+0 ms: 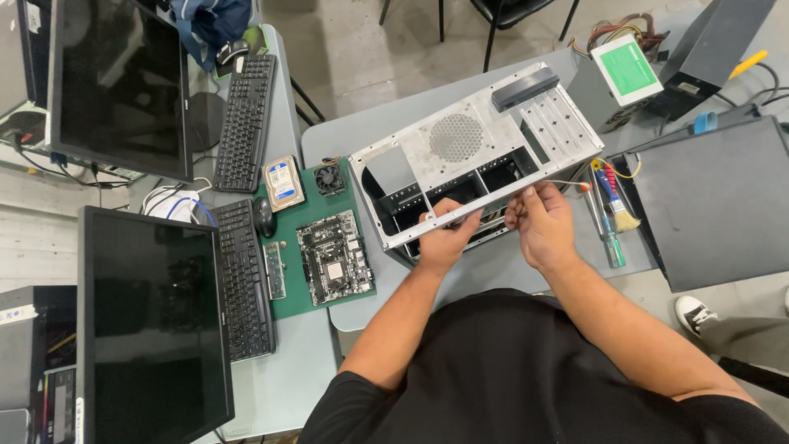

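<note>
Both hands gripping empty metal PC case (460,140) by its rim: left hand (448,234) & right hand (541,226), fingers curled tight on the edge; bays inside bare.

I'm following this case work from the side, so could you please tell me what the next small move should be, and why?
Probably steady the computer case with the left hand before working further. Both hands sit at its near edge, the right hand pinching something small I cannot identify, and the case lies on its side on the grey table.
</note>
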